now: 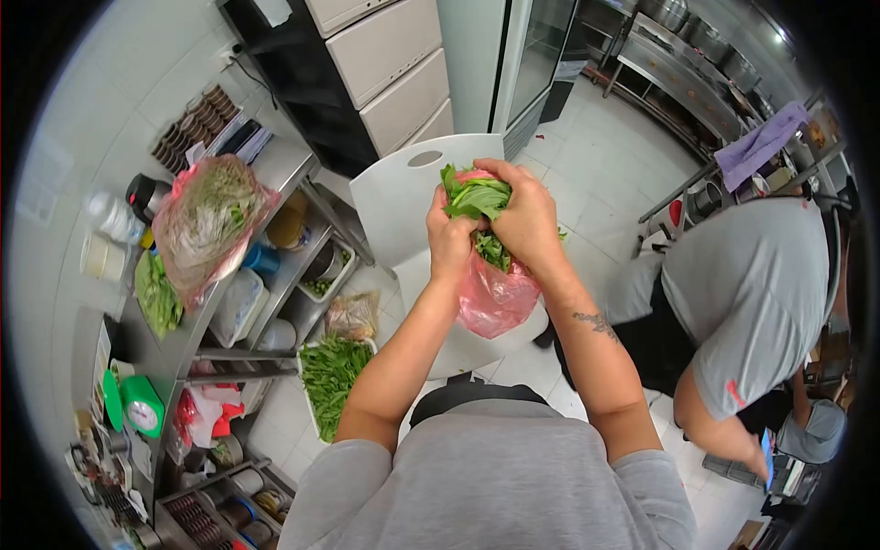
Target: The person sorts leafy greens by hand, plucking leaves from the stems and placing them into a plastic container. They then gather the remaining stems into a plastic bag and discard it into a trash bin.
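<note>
Both of my hands are around a bunch of leafy greens (478, 197) above the seat of a white plastic chair (390, 188). My left hand (449, 236) is closed on the near left side of the bunch. My right hand (524, 215) wraps over its right side, fingers curled across the top. A pink plastic bag (495, 298) hangs below my hands, with more leaves showing at its mouth. Part of the pink plastic also shows at the far side of the bunch. My palms hide most of the stems.
On the left, a steel table (170, 362) bears a pink bag of herbs (211, 215) and a green scale (142, 408). A tray of greens (339, 376) stands on the floor. A person in grey (752, 275) sits at right. Drawers (390, 60) stand ahead.
</note>
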The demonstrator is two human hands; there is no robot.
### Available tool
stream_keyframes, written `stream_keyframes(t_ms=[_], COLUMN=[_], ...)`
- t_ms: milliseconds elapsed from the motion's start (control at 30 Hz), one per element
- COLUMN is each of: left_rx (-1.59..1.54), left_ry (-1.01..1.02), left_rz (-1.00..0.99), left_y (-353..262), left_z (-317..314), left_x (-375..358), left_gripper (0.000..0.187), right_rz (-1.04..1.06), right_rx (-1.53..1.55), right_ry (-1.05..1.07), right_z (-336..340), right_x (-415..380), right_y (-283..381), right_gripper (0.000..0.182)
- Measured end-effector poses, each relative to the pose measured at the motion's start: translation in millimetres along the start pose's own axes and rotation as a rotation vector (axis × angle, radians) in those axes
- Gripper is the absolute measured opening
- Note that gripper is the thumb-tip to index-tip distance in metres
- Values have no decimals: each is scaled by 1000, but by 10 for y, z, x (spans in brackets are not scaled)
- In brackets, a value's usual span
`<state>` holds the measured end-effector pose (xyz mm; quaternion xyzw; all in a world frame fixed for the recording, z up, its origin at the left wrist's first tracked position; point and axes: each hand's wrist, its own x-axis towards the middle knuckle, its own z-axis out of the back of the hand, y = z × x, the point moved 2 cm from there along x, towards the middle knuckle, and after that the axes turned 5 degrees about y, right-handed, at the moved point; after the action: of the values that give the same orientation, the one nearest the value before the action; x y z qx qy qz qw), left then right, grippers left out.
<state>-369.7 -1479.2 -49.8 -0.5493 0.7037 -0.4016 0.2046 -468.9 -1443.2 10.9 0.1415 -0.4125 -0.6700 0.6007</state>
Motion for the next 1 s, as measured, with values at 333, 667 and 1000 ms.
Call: stream_keyframes(t_ms=[333,667,1000], left_rx=[6,49,-18], left_ry=[24,133,202], left_rz=[85,164,238], left_y=[180,873,2217], left_z=[-99,-664,-1812], left_x=[326,708,1456], left_gripper=[55,50,49], right_rz=[-53,-148,-220], right_rx=[-5,-39,-120], right_ry=[-17,-139,-205], right_z=[88,610,1637], right_x=[252,399,874], right_y=[-233,-982,-2425], right_gripper=[52,51,44])
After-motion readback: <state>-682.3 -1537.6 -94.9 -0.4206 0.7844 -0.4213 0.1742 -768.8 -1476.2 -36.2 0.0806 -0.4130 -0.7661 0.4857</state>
